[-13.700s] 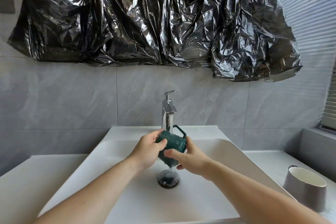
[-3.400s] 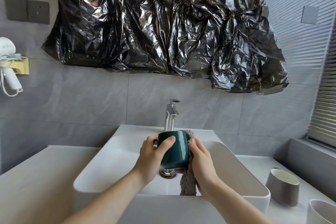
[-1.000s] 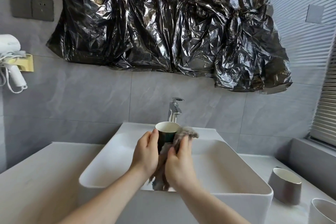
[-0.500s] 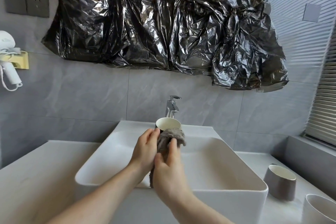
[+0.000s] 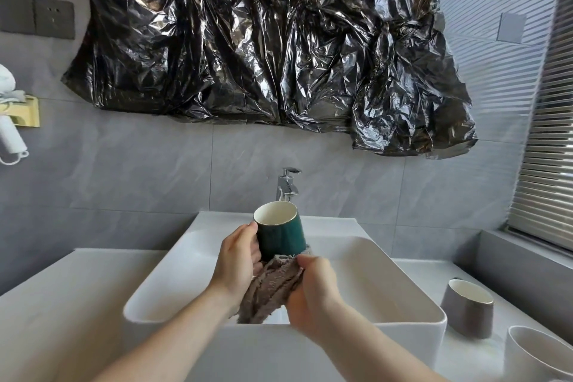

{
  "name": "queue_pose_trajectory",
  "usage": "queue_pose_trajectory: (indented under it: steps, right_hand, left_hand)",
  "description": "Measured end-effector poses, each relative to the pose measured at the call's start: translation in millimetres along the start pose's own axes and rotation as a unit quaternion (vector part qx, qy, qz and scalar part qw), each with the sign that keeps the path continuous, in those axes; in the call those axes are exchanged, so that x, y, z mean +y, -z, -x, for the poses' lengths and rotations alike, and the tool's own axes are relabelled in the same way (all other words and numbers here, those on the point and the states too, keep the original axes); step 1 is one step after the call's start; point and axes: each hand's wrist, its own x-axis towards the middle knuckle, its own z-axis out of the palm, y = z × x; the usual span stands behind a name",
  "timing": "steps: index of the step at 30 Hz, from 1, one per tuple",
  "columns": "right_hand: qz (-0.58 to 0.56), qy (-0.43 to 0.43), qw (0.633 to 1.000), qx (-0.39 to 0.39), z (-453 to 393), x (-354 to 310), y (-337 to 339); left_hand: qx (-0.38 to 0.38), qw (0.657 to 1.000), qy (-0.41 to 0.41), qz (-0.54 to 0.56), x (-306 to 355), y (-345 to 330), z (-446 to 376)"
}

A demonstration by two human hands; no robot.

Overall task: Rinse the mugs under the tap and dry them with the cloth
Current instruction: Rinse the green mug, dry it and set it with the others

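Left hand (image 5: 237, 257) curls round the side of the glossy dark-green ceramic mug (image 5: 280, 234), held over the white rectangular basin (image 5: 412, 307); right hand (image 5: 313, 288), just below and right of that grip, bunches the fuzzy grey-brown cloth (image 5: 269, 285) against the mug's base; drying appears under way, tap (image 5: 287, 184) shows no water; grey mug (image 5: 466, 307) and white mug (image 5: 539, 357), well off right, likely remain; green mug's long axis near upright, mouth tipped up toward the camera
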Motion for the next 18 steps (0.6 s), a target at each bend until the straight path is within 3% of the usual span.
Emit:
queue_pose_trajectory:
  steps: [3,6,9,14,16,18]
  right_hand:
    - [0.032,0.054,0.998,0.016,-3,5,1]
    - [0.135,0.183,0.973,0.022,-2,16,1]
    - [0.22,0.32,0.921,-0.012,0,24,0]
    - [0.349,0.469,0.811,-0.038,-6,20,-2]
    - [0.358,0.442,0.821,-0.044,-12,8,-2]
    - [0.344,0.37,0.862,-0.042,-18,-1,-5]
  left_hand:
    - [0.0,1.0,0.014,0.008,2,-1,0]
    - [0.013,1.0,0.005,-0.013,2,-1,-3]
    - [0.027,0.999,0.035,0.032,4,-1,-3]
    - [0.042,0.961,0.121,0.243,7,6,-4]
    - [0.059,0.952,0.132,0.269,7,8,-6]
    - [0.078,0.946,0.134,0.285,5,8,-8]
